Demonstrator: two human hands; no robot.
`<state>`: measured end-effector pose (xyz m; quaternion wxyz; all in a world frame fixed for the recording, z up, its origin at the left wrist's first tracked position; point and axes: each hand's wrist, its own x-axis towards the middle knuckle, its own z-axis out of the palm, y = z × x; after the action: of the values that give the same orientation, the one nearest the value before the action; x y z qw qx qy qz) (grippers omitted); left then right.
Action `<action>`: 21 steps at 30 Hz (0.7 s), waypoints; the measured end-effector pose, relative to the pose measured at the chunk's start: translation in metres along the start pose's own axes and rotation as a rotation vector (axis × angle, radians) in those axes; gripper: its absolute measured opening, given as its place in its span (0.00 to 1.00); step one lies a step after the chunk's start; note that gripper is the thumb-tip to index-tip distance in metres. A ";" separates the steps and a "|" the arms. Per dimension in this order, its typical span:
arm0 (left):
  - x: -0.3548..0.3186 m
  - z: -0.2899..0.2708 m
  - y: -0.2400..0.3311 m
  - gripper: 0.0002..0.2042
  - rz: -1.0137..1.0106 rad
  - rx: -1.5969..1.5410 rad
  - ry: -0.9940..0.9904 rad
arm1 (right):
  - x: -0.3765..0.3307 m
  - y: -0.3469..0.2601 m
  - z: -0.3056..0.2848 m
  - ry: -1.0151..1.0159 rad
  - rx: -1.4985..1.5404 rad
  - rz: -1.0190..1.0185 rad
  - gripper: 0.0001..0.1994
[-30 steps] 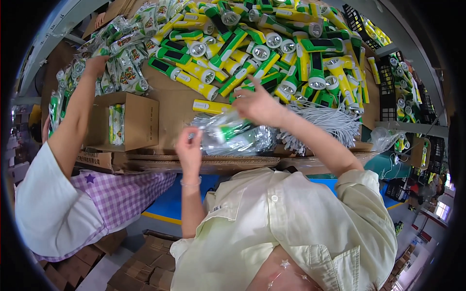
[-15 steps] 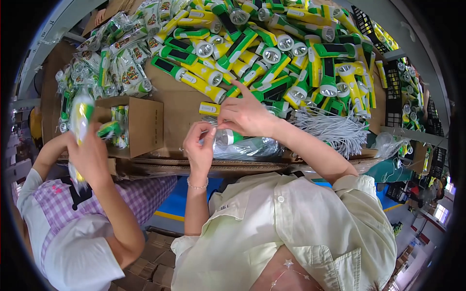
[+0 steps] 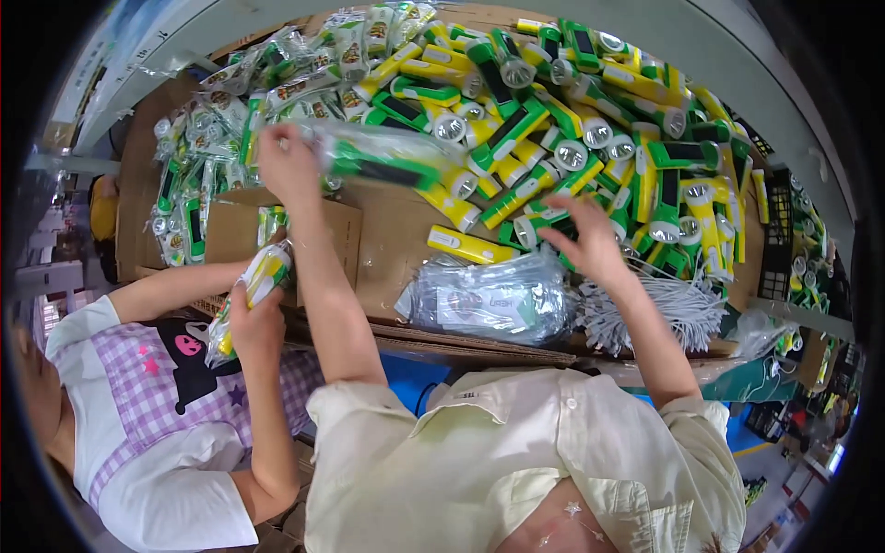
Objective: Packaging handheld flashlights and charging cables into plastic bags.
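My left hand point(image 3: 290, 168) is raised over the left part of the table, closed on the end of a clear plastic bag. In that bag lies a green flashlight point(image 3: 383, 168) with a dark panel, blurred by motion and stretching to the right. My right hand point(image 3: 595, 241) is at the near edge of the flashlight pile point(image 3: 553, 120), thumb and fingers apart. Its fingertips are close to a green flashlight with a pale head point(image 3: 527, 230); whether they touch it I cannot tell. A yellow flashlight point(image 3: 470, 246) lies alone to the left of that one.
Clear plastic bags point(image 3: 489, 300) lie in a stack in front of me, beside a bundle of white cables point(image 3: 654, 313). Bagged flashlights point(image 3: 207, 138) are heaped at the left. Near them stands a cardboard box point(image 3: 334, 241). A co-worker's hand point(image 3: 258, 318) holds bagged flashlights.
My hands have parted from above the bags. The left has swung up and left with a bagged flashlight; the right has shifted right to the pile. The co-worker's hand has lowered.
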<state>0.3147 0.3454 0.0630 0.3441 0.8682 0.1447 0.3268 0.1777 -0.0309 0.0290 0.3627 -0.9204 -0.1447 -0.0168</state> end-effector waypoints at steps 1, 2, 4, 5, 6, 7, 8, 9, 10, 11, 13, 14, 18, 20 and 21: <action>0.028 0.001 0.000 0.09 -0.061 0.083 0.051 | -0.008 0.005 0.008 -0.044 -0.027 -0.036 0.21; 0.062 0.003 -0.022 0.11 -0.143 0.152 0.157 | -0.012 -0.004 0.010 -0.057 -0.042 -0.045 0.20; 0.114 -0.004 -0.062 0.16 -0.249 0.137 0.335 | -0.020 -0.001 0.023 -0.084 -0.016 -0.029 0.19; 0.131 -0.015 -0.077 0.19 -0.276 0.063 0.423 | -0.025 0.000 0.030 -0.114 0.013 -0.021 0.19; 0.143 -0.017 -0.085 0.19 -0.281 0.072 0.407 | -0.027 -0.001 0.035 -0.071 0.009 -0.074 0.17; 0.152 -0.022 -0.092 0.20 -0.228 0.376 0.450 | -0.028 -0.004 0.040 -0.068 0.028 -0.113 0.15; 0.153 -0.024 -0.095 0.23 -0.164 0.675 0.484 | -0.029 -0.008 0.045 -0.082 0.041 -0.139 0.14; 0.134 -0.001 -0.076 0.23 -0.156 0.663 0.442 | -0.031 -0.007 0.049 -0.080 0.037 -0.138 0.13; 0.103 0.022 -0.059 0.23 -0.012 0.265 0.280 | -0.038 -0.001 0.060 -0.079 0.018 -0.177 0.13; 0.073 0.013 -0.040 0.23 0.124 -0.100 0.160 | -0.038 -0.005 0.069 -0.149 -0.015 -0.243 0.12; -0.021 0.038 0.011 0.11 0.162 -0.045 -0.245 | -0.046 0.004 0.087 -0.199 -0.144 -0.295 0.12; -0.066 0.031 0.024 0.08 0.171 -0.093 -0.483 | -0.049 0.001 0.094 -0.200 -0.141 -0.292 0.12; -0.198 0.003 -0.003 0.07 0.221 -0.035 -1.089 | -0.053 -0.009 0.113 -0.122 -0.336 -0.306 0.14; -0.229 -0.002 -0.008 0.08 0.262 -0.042 -1.130 | -0.055 -0.010 0.118 -0.115 -0.367 -0.302 0.14; -0.238 -0.003 -0.008 0.09 0.293 -0.021 -1.065 | -0.055 -0.011 0.118 -0.106 -0.357 -0.288 0.13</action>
<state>0.1358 0.2396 -0.0523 0.3292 0.9212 -0.1747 -0.1119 0.1134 0.0416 -0.0579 0.1798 -0.9396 -0.2878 -0.0455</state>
